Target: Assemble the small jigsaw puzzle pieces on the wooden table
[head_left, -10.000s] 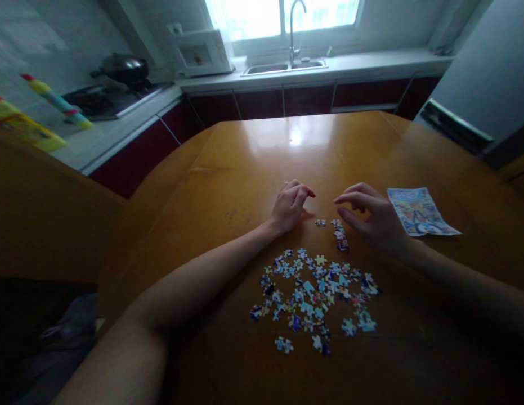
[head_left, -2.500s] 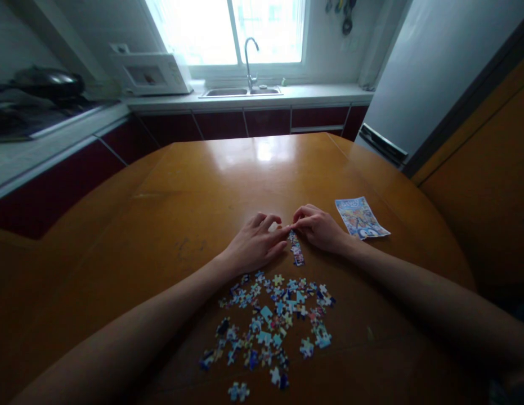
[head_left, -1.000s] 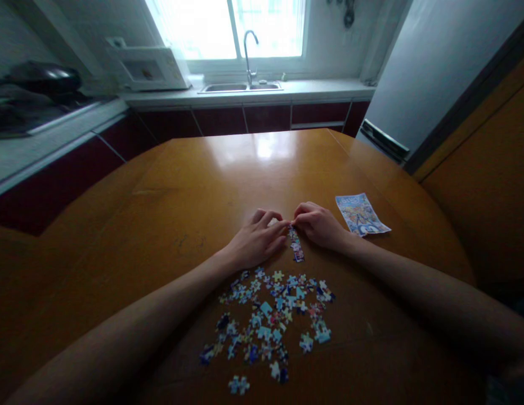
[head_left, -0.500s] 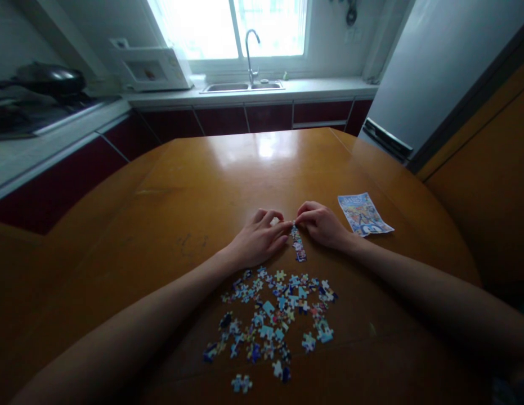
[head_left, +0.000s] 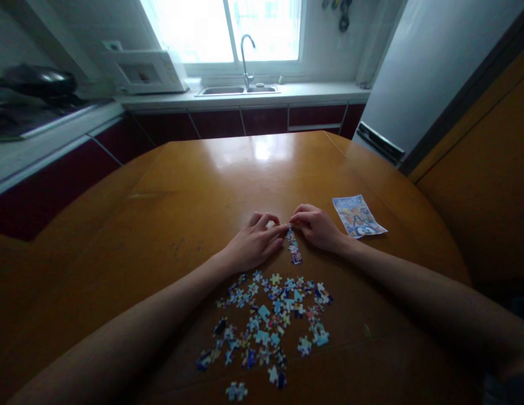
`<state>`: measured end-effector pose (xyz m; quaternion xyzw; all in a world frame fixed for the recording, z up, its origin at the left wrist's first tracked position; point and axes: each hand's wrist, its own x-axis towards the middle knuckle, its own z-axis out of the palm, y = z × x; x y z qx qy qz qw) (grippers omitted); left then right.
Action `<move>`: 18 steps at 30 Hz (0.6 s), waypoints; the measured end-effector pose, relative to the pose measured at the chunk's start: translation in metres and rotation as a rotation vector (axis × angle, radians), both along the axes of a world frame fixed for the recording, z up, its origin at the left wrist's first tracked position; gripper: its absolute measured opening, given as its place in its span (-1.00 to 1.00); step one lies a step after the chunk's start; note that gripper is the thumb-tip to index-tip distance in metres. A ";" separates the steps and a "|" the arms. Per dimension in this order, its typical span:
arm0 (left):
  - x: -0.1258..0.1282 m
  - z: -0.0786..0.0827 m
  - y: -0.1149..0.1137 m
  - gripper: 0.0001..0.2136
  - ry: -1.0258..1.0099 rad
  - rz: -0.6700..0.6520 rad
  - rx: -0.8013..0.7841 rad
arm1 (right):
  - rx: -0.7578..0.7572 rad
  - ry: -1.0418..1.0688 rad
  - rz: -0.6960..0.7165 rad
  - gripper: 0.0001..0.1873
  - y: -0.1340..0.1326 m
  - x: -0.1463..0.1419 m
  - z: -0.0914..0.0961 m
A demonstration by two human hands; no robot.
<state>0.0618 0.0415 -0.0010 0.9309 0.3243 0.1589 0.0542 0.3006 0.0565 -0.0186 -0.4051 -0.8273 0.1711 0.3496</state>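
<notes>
A narrow strip of joined jigsaw pieces (head_left: pixel 294 247) lies on the wooden table between my hands. My left hand (head_left: pixel 255 242) rests to its left, fingers apart, with one fingertip touching the strip's far end. A small pale patch shows under its curled fingers; I cannot tell what it is. From the right, my right hand (head_left: pixel 316 225) pinches a puzzle piece at that same far end, mostly hidden by the fingertips. Nearer to me, many loose jigsaw pieces (head_left: pixel 264 312) are scattered over the tabletop, with a joined pair (head_left: pixel 236 390) closest to me.
A printed picture sheet (head_left: pixel 358 217) lies right of my right hand on the wooden table (head_left: pixel 194 191). Beyond the table are a counter with a sink (head_left: pixel 223 91), a microwave (head_left: pixel 146 72) and a dark pan (head_left: pixel 40 80) on the stove. A fridge (head_left: pixel 439 62) stands at right.
The whole view has shifted slightly, so the table and hands appear a little further left and lower. Both hands stay at the strip's far end, with hardly any visible change in their grip.
</notes>
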 end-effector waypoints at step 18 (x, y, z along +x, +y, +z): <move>0.000 -0.001 0.005 -0.71 -0.117 0.033 -0.140 | -0.074 -0.008 0.002 -0.74 0.004 -0.001 -0.001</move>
